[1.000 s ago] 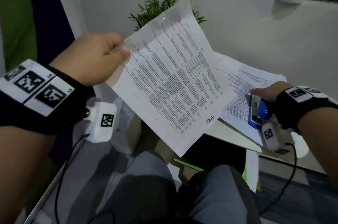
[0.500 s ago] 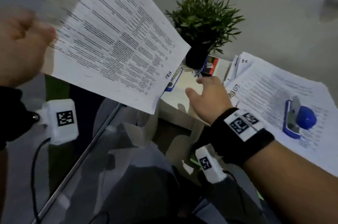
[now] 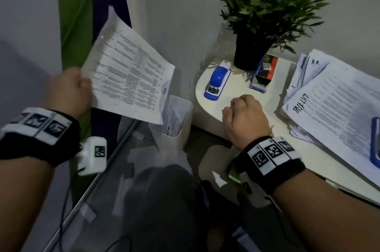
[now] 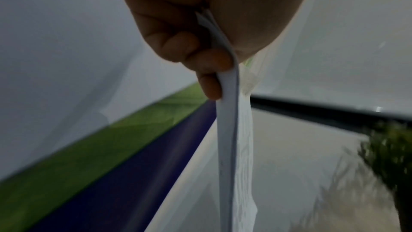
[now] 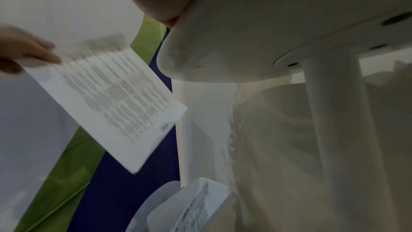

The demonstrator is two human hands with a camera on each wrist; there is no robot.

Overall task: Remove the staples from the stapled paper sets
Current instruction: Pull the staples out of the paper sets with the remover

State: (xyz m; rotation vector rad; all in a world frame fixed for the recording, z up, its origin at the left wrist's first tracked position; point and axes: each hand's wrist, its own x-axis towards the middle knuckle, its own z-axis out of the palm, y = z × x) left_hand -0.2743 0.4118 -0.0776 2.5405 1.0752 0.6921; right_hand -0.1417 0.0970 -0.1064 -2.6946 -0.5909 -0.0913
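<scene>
Left hand (image 3: 67,89) fingers pinch paper set (image 3: 131,78) above bin (image 3: 174,122), likely for dropping; right hand (image 3: 244,118) fingers curled, empty, on surface (image 3: 213,105).

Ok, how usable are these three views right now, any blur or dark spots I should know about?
Head view: dim but fairly sharp; the printed lines on the held paper set show, too small to read. Left wrist view: the left hand pinching the sheets is clear enough, the plant smeared by motion. Right wrist view: sheets blurred, the table underside fills much of the frame.
</scene>
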